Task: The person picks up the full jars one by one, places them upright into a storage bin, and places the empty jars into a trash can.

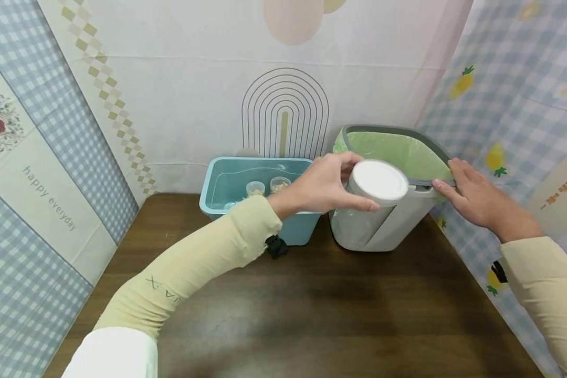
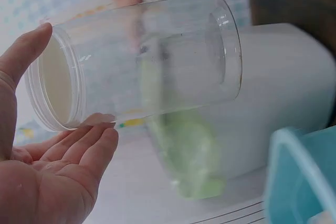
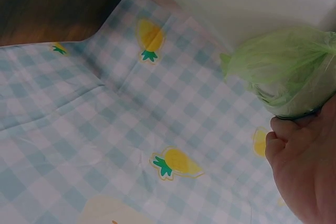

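Now, patterned cloth backdrops [image 1: 179, 94] wall off three sides, gingham with pineapples on the right, around a dark wooden desk [image 1: 312, 310]. At its back stands a grey bin [image 1: 382, 231] lined with a green bag [image 1: 397, 149], and just beside it a teal tub [image 1: 217, 194] with small jars inside. Right hand [image 1: 477, 197] rests fingers on the bin's rim, thumb hidden. Left hand [image 1: 321, 186] grasps a clear, white-lidded jar [image 1: 378, 181], tipped sideways at the bin's mouth.

Staged home booth: printed cloth backdrops [image 1: 368, 79], wooden table [image 1: 312, 315], lined bin [image 1: 392, 152].
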`<action>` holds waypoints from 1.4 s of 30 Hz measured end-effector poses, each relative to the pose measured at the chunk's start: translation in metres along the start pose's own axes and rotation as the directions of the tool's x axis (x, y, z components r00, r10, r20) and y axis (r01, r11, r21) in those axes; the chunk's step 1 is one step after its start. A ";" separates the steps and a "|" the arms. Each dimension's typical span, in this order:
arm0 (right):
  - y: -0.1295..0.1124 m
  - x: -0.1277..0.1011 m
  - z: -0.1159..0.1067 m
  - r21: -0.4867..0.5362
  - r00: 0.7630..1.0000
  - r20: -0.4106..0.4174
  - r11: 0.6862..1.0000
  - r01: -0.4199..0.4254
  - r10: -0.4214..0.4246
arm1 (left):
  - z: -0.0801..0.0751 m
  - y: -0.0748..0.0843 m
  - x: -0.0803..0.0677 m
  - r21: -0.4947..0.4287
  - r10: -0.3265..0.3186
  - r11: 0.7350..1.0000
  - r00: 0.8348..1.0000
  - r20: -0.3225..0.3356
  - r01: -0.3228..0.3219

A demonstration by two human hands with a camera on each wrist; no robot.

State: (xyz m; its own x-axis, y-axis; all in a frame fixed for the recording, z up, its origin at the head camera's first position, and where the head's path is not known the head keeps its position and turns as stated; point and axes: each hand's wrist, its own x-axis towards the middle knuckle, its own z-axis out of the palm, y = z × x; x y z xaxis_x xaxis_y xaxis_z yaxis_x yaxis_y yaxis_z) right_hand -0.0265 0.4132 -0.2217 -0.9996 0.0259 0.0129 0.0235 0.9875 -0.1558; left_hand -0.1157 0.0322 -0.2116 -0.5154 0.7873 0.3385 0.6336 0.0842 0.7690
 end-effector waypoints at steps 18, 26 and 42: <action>-0.002 0.003 -0.002 -0.013 0.999 0.044 0.999 -0.032 0.032 | -0.056 0.057 0.062 -0.008 0.012 1.000 0.985 -0.174 -0.014; -0.003 0.004 -0.002 -0.014 0.998 0.055 0.999 -0.040 0.040 | -0.047 0.049 0.092 0.003 -0.036 0.999 0.970 -0.242 0.038; 0.000 0.001 -0.002 -0.008 0.999 0.022 0.999 -0.035 0.035 | -0.017 0.003 0.116 -0.015 -0.022 1.000 0.947 -0.319 0.018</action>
State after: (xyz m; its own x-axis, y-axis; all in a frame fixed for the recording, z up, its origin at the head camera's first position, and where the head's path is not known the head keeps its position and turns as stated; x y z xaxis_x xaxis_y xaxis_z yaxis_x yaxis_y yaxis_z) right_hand -0.0276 0.4138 -0.2195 -0.9983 0.0570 -0.0143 0.0585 0.9872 -0.1482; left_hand -0.1833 0.1136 -0.1614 -0.6863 0.5491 0.4770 0.6155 0.0890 0.7831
